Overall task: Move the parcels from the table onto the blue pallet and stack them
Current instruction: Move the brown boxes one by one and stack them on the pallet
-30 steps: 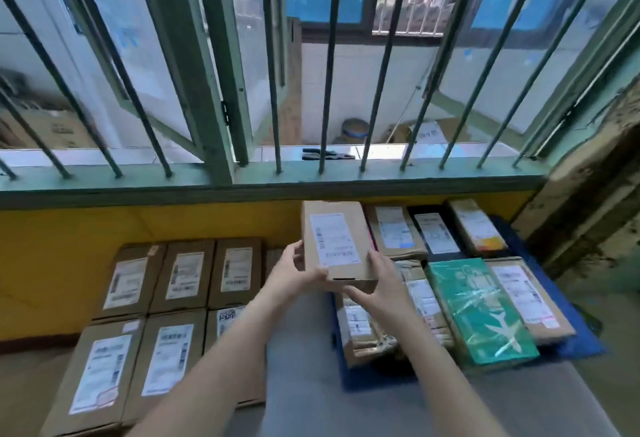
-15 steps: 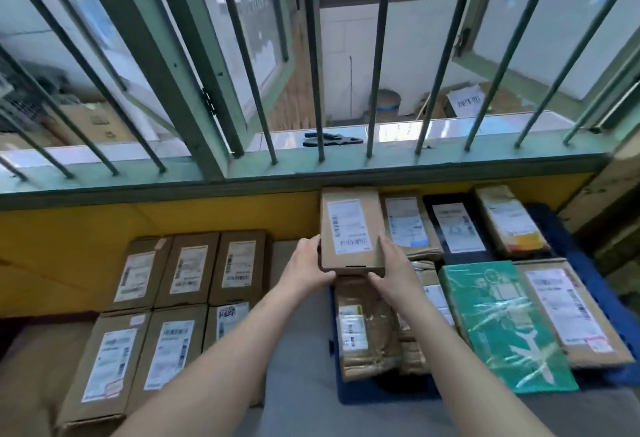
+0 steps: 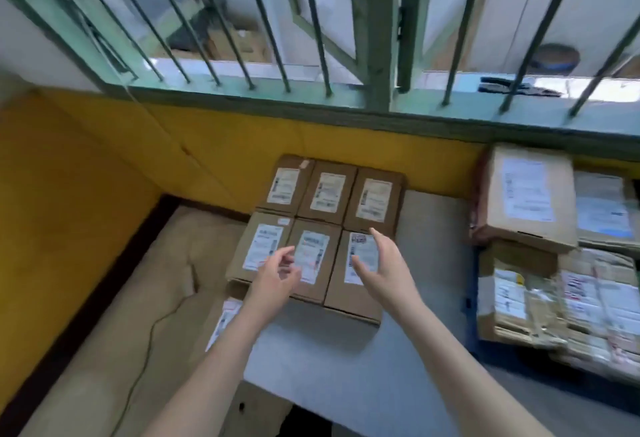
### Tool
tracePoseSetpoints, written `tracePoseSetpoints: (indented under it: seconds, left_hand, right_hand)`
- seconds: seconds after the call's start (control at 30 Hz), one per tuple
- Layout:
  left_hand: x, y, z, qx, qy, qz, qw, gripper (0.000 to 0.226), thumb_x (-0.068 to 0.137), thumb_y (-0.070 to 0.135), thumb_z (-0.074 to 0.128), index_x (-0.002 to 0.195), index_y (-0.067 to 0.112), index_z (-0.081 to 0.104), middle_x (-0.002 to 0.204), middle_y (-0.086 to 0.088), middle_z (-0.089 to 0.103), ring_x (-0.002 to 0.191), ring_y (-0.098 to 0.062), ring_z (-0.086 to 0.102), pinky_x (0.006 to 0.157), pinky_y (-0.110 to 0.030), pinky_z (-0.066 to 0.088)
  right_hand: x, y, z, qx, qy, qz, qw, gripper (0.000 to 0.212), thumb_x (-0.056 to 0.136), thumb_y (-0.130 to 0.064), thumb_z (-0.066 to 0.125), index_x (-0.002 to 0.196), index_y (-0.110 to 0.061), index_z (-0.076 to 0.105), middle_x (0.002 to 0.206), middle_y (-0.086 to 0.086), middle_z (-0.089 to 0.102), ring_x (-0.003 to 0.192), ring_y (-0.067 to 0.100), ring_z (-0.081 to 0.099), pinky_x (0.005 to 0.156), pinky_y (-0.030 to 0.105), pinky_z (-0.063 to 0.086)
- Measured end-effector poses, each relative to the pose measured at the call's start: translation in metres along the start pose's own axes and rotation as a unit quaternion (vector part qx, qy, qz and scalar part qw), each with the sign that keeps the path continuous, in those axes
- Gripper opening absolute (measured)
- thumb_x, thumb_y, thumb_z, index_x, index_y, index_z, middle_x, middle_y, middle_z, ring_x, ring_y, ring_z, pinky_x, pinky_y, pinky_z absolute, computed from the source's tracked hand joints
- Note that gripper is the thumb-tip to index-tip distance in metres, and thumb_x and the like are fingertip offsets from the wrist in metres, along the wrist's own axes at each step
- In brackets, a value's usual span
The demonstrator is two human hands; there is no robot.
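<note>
Both hands empty, fingers loose: left hand (image 3: 277, 272) and right hand (image 3: 382, 265) hover over the near-row parcels (image 3: 313, 260) on the tabletop (image 3: 346, 367). Boxes sit tight together, so poor side purchase risks dragging a neighbour. Blue pallet (image 3: 471, 301) stack at right looks uneven; added parcels could slide.

Bare grey desk (image 3: 346, 367) strip open between six brown labelled cardboard parcels (image 3: 325, 229) and stacked worn parcels (image 3: 526, 194) at right. Yellow wall (image 3: 242, 152) directly behind blocks far side.
</note>
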State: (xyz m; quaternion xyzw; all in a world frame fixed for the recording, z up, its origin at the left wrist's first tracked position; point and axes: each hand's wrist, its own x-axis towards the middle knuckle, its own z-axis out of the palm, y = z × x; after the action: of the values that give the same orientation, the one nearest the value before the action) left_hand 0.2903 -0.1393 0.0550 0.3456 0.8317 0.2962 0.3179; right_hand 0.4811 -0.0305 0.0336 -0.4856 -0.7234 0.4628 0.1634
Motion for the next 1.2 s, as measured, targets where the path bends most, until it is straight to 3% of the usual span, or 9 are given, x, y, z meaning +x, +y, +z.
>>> tracePoseSetpoints:
  seconds: [0.1,0.27,0.43,0.53,0.63,0.8,0.93,1.07,1.2]
  left_hand:
    - [-0.003,-0.067,-0.045,-0.03,0.032,-0.043,0.998,0.039,0.092,0.003,0.06,0.131,0.004,0.056,0.115,-0.012,0.06,0.088,-0.017,0.059,0.077,-0.015,0.044]
    - [0.011,-0.174,-0.1,-0.024,0.044,-0.114,0.992,0.036,0.089,0.005,0.064,0.125,0.001,0.059,0.112,-0.011,0.06,0.093,-0.02,0.059,0.083,-0.027,0.047]
    - [0.023,-0.25,-0.117,0.041,-0.047,-0.181,0.982,0.052,0.092,0.018,0.061,0.14,0.006,0.046,0.139,-0.016,0.045,0.12,-0.028,0.054,0.105,-0.035,0.042]
    - [0.02,-0.273,-0.111,0.056,-0.123,-0.218,0.966,0.076,0.091,0.021,0.059,0.155,0.01,0.02,0.155,-0.015,0.025,0.14,-0.031,0.035,0.115,-0.042,0.031]
    - [0.013,-0.28,-0.104,0.058,-0.158,-0.228,0.959,0.078,0.088,0.023,0.06,0.155,0.012,0.021,0.152,-0.015,0.028,0.138,-0.031,0.037,0.114,-0.042,0.033]
    - [-0.001,-0.27,-0.114,0.074,-0.138,-0.245,0.957,0.054,0.088,0.031,0.058,0.139,0.018,0.047,0.128,-0.013,0.046,0.114,-0.03,0.055,0.095,-0.032,0.045]
    - [-0.01,-0.247,-0.135,0.019,-0.116,-0.234,0.965,0.03,0.09,0.027,0.058,0.117,0.013,0.057,0.119,-0.011,0.057,0.1,-0.025,0.058,0.084,-0.033,0.048]
    - [-0.01,-0.186,-0.125,0.009,-0.063,-0.141,0.988,0.018,0.086,0.027,0.062,0.095,0.012,0.056,0.087,-0.007,0.056,0.07,-0.018,0.047,0.061,-0.03,0.037]
    - [-0.018,-0.1,-0.084,-0.021,-0.112,-0.035,0.993,0.012,0.087,0.035,0.06,0.088,0.024,0.056,0.089,0.003,0.062,0.079,-0.016,0.057,0.069,-0.034,0.047]
  right_hand:
    - [-0.002,-0.021,0.073,0.005,-0.092,0.045,0.995,0.072,0.092,-0.045,0.059,0.152,-0.018,0.029,0.155,0.003,0.036,0.142,0.017,0.034,0.114,0.033,0.03]
    - [-0.007,-0.041,0.187,0.067,-0.192,0.149,0.968,0.069,0.089,-0.046,0.063,0.149,-0.022,0.036,0.152,-0.002,0.041,0.127,0.014,0.049,0.087,0.017,0.042]
    - [-0.013,-0.048,0.268,0.113,-0.211,0.301,0.923,0.076,0.089,-0.044,0.062,0.152,-0.018,0.028,0.15,0.004,0.041,0.127,0.023,0.048,0.109,0.041,0.041]
    - [-0.022,-0.047,0.294,0.139,-0.207,0.369,0.896,0.064,0.093,-0.036,0.06,0.147,-0.018,0.029,0.138,0.003,0.048,0.113,0.02,0.053,0.105,0.041,0.044]
    - [-0.028,-0.054,0.312,0.182,-0.199,0.404,0.874,0.049,0.096,-0.029,0.057,0.139,-0.018,0.038,0.132,0.001,0.052,0.115,0.02,0.05,0.099,0.039,0.042]
    - [-0.032,-0.072,0.31,0.127,-0.214,0.412,0.876,0.034,0.097,-0.024,0.052,0.128,-0.012,0.046,0.126,0.008,0.062,0.113,0.025,0.058,0.096,0.039,0.046]
    - [-0.036,-0.086,0.283,0.088,-0.218,0.392,0.889,0.025,0.098,-0.025,0.049,0.118,-0.01,0.049,0.118,0.008,0.064,0.097,0.021,0.06,0.086,0.035,0.049]
    - [-0.051,-0.092,0.229,0.044,-0.127,0.325,0.936,0.036,0.089,-0.031,0.053,0.118,-0.01,0.048,0.125,0.009,0.053,0.101,0.023,0.059,0.081,0.034,0.049]
    - [-0.073,-0.083,0.14,0.045,0.03,0.285,0.957,0.023,0.089,-0.029,0.054,0.105,-0.014,0.047,0.121,0.008,0.054,0.105,0.022,0.058,0.086,0.04,0.051]
